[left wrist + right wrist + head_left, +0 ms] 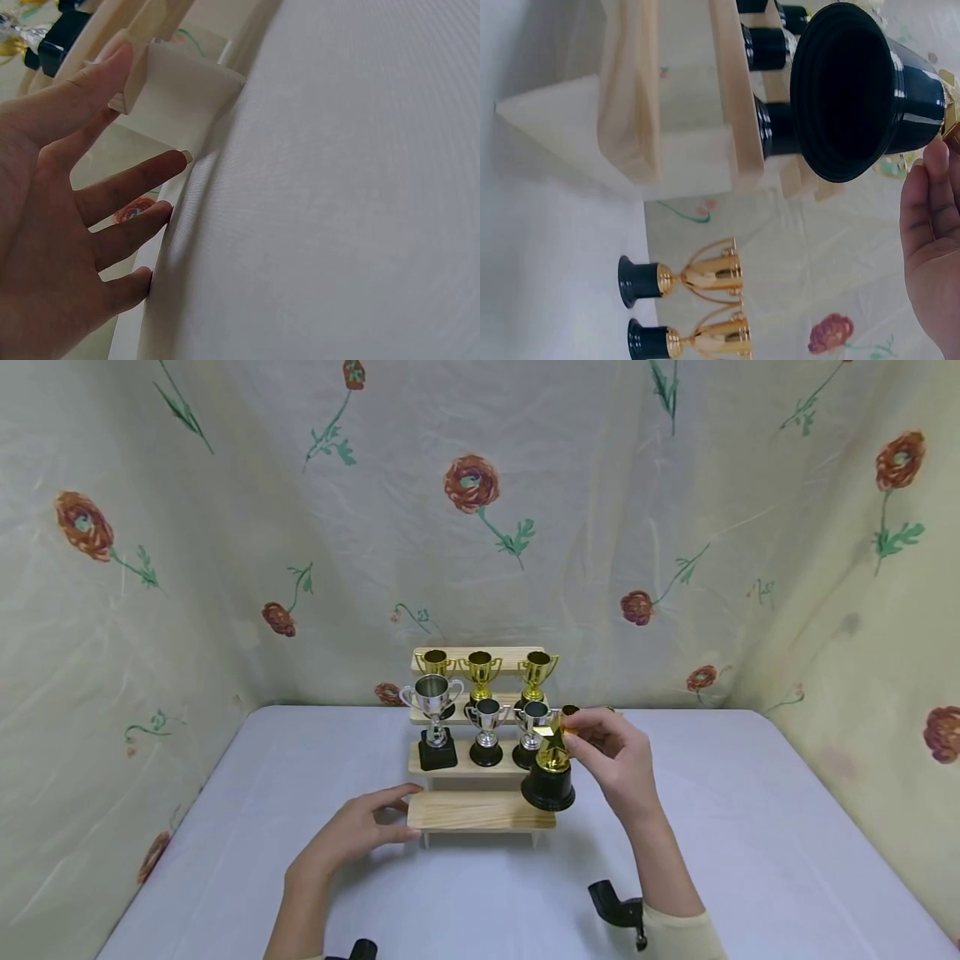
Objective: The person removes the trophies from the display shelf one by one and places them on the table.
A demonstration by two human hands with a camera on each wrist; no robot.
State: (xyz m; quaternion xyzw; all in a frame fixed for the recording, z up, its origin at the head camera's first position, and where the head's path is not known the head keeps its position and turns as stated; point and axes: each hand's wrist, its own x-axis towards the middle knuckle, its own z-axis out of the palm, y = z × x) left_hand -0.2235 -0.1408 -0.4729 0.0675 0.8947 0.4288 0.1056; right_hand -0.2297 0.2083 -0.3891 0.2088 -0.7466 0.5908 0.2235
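Note:
A gold star trophy (548, 787) on a black base is pinched at its star by my right hand (621, 766). It is held over the right end of the bottom step of a tiered wooden stand (472, 812). In the right wrist view the hollow underside of its black base (844, 94) faces the camera. My left hand (356, 828) grips the left end of that step between thumb and forefinger; in the left wrist view its other fingers (124, 240) are spread. Silver cup trophies (487, 718) stand on the step above, the left one largest.
Gold cup trophies (480, 670) stand on a higher step behind the silver ones. Two more gold cups (712, 271) stand on the table to the right of the stand, mostly hidden by my right hand in the head view. A flowered curtain (570, 527) surrounds the white-covered table (225, 860).

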